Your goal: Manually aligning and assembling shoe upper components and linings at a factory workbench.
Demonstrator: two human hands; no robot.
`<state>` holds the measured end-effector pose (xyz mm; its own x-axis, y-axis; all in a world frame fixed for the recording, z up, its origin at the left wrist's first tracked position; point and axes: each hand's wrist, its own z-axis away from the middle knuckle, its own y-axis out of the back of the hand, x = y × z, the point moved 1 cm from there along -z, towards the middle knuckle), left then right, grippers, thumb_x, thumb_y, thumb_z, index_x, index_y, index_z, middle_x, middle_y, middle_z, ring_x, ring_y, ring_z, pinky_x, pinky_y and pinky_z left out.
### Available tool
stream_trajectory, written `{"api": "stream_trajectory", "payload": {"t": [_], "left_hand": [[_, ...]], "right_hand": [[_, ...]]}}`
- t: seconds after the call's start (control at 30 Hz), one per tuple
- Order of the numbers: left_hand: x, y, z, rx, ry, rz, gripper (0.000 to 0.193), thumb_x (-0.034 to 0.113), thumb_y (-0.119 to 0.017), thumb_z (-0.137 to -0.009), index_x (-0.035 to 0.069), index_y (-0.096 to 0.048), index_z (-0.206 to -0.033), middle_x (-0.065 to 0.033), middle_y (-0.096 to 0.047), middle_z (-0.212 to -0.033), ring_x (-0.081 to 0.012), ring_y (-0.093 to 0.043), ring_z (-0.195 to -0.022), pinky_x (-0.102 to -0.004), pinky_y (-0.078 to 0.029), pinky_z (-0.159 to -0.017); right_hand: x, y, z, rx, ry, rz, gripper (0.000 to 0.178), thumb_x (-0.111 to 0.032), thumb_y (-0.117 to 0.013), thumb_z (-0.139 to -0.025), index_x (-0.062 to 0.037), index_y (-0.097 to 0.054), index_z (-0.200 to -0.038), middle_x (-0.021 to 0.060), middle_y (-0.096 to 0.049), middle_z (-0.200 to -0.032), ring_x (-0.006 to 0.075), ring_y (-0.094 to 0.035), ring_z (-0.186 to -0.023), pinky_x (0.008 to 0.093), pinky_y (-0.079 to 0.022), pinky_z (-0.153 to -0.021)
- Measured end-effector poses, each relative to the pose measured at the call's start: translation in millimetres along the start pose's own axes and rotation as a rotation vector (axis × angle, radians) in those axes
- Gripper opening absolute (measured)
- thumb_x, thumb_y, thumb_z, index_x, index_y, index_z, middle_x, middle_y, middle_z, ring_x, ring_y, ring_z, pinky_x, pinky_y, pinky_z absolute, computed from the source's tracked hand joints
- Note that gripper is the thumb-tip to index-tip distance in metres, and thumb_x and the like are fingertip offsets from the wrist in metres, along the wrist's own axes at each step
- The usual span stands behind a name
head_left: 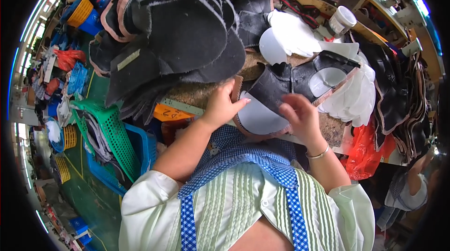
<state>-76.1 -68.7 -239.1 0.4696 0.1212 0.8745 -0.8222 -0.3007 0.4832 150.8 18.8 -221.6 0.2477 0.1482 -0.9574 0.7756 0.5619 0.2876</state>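
Observation:
In front of me on the bench lies a black shoe upper (pixel 272 87) with a pinkish edge, its inner side facing up. A smooth pale grey stiffener piece (pixel 263 116) sits on its near end, and a similar rounded piece (pixel 327 81) on its far right end. My left hand (pixel 221 103) grips the left edge of the upper, the thumb resting by the near stiffener. Above the right side of that stiffener is my right hand (pixel 302 117), its fingers bent and somewhat apart, with nothing visible in them. Whether its fingertips touch the upper I cannot tell.
A tall pile of black uppers (pixel 183 31) fills the bench's left. White stiffener pieces (pixel 351 94) lie right and behind, near a white tub (pixel 342 19). More uppers (pixel 398 92) hang at right above a red bag (pixel 363 152). A green basket (pixel 110 129) stands left.

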Motion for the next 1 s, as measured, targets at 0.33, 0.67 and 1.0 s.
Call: {"api": "stream_trajectory", "payload": {"t": [0.33,0.67,1.0], "left_hand": [[145,-12,22,-0.256,-0.941,0.031,0.023,0.016,-0.073,-0.076,0.004,-0.063,-0.093,-0.0121,-0.059,-0.088,-0.0305,-0.060,-0.080,-0.0407,-0.050,-0.069],[183,34,-53,0.055,-0.988,-0.051,0.022,0.021,-0.074,-0.080,0.007,-0.067,-0.096,-0.0078,-0.066,-0.088,-0.0294,-0.064,-0.086,-0.0469,-0.042,-0.099],[221,25,-52,-0.179,-1.075,0.200,0.021,0.000,-0.071,-0.074,0.005,-0.051,-0.078,-0.0140,-0.059,-0.100,-0.0315,-0.060,-0.103,-0.0401,-0.048,-0.081]], "right_hand": [[-73,45,-18,-0.149,-0.037,-0.286,0.035,-0.002,-0.072,-0.084,0.0030,-0.060,-0.117,0.0025,-0.066,-0.100,0.0102,-0.061,-0.088,0.0247,-0.050,-0.080],[-134,85,-9,-0.127,0.475,-0.079,0.035,0.011,-0.065,-0.082,0.0036,-0.058,-0.116,0.0050,-0.064,-0.107,0.0105,-0.059,-0.106,0.0252,-0.046,-0.096],[-174,99,11,0.247,0.924,0.267,0.034,0.005,-0.074,-0.079,0.0013,-0.061,-0.111,0.0047,-0.066,-0.088,0.0120,-0.065,-0.079,0.0244,-0.051,-0.067]]}}
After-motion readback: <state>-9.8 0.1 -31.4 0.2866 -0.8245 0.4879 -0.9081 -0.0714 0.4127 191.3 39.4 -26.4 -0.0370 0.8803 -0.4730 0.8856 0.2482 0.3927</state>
